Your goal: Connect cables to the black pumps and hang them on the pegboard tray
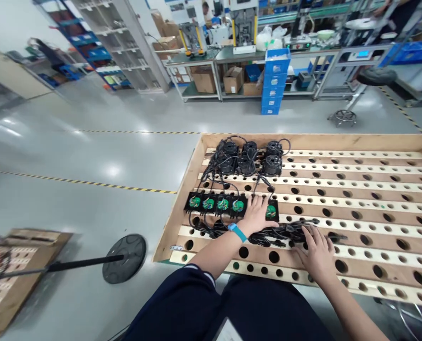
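Note:
A wide wooden tray (360, 189) with rows of round holes lies in front of me. On its left part sit several black modules with green parts (215, 204) in a row, with black cables running to several round black units (251, 158) behind. My left hand (256, 215), a blue band on the wrist, rests flat over one module next to another black module (271, 209). My right hand (316, 251) presses on a bundle of black cables (285, 232) lying along a slat.
A black round stand base with a pole (124, 258) lies on the grey floor at left, beside a wooden crate (15, 270). Workbenches with machines, cardboard boxes, a stack of blue bins (275, 80) and a stool (356, 90) stand behind.

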Demonstrator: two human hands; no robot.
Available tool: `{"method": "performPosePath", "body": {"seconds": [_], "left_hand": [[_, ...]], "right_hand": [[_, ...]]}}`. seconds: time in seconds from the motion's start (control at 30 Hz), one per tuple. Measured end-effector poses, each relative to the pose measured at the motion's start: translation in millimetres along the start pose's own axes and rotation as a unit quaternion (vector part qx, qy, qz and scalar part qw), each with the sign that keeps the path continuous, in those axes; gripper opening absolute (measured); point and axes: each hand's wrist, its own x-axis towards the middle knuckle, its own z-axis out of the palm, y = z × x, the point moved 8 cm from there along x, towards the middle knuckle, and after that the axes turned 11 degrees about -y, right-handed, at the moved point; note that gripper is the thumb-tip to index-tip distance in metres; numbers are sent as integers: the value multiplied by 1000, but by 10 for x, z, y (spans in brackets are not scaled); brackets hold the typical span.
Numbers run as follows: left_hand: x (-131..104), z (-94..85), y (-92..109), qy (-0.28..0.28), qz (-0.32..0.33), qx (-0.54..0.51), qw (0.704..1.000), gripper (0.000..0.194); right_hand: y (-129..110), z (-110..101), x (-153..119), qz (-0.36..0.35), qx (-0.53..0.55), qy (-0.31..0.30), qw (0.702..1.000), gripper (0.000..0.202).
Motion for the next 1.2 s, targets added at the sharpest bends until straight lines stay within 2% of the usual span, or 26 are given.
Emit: {"method": "performPosePath", "body": {"seconds": [0.07, 0.17, 0.27, 0.37, 0.47, 0.53, 0.63, 0.7, 0.77, 0.83, 0.97, 1.03, 1.13, 1.2], "left_hand": [[-64, -20, -44, -13, 14, 0, 1000, 113], [-203, -86, -242, -7, 10, -3, 1000, 115], [-382, -135, -536, 2, -19, -12, 1000, 108], [-532, -154, -724, -8, -25, -21, 999, 97], [-559, -190, -729, -18, -11, -28, 999, 88], [-499, -222, -615, -20, 18, -28, 999, 83], [-341, -234, -308, -28, 99, -24, 994, 76], [-221, -198, -116, -41, 149, -23, 988, 77], [-105, -121, -9, -65, 174, -19, 982, 78], [-10, -35, 9, -91, 177, -12, 980, 76], [59, 5, -56, -88, 166, -2, 982, 62], [49, -21, -64, -77, 162, 0, 984, 55], [26, -37, -41, -76, 159, 5, 984, 51], [12, -34, -24, -74, 158, 7, 985, 51]], "right_hand": [[70, -57, -166, 27, 3, -3, 1000, 53], [124, -96, -479, 62, 35, -8, 997, 44], [118, -65, -777, 92, 77, -7, 993, 36], [117, -47, -882, 123, 99, 0, 987, 38], [69, -123, -677, 113, 82, 11, 990, 43], [-17, -180, -401, 75, 49, -3, 996, 47], [-151, -153, 62, 13, -16, -89, 996, 72], [-199, -82, 309, -8, -49, -167, 985, 94], [-241, -23, 473, -25, -62, -236, 969, 106], [-292, -23, 563, -41, -63, -270, 960, 97], [-366, -138, 609, -50, -61, -273, 959, 46], [-374, -185, 608, -50, -58, -274, 959, 29], [-350, -221, 630, -52, -49, -276, 958, 14], [-324, -209, 646, -52, -43, -275, 959, 13]]}}
